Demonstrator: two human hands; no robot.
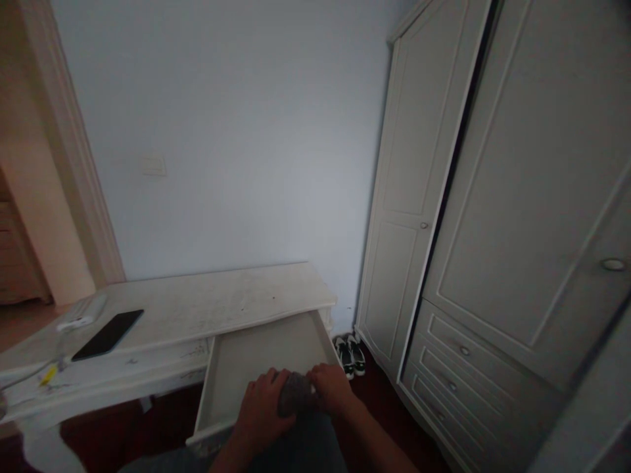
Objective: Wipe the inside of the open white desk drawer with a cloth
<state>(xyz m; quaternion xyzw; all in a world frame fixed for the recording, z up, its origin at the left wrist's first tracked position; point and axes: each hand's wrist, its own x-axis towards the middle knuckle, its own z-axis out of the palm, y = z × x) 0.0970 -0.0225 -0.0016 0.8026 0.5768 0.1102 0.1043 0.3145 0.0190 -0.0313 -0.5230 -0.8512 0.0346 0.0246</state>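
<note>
A dark grey, rounded, soft-looking bundle (294,394) is held between my hands, over the front part of a pulled-out drawer (246,355). My left hand (265,406) wraps around its left side, thumb below and fingers over the top. On the right, the curled fingers of my right hand (331,389) pinch the bundle's edge, where a small pale spot shows. What exactly the bundle is cannot be made out in the dim light. The drawer's pale inside is partly hidden by my hands.
The drawer belongs to a worn white desk (197,295) along the wall. A dark tablet (108,334), a white device (83,311) and a yellow item (49,375) lie at its left. Black-and-white shoes (351,355) stand on the floor by a white wardrobe (404,263).
</note>
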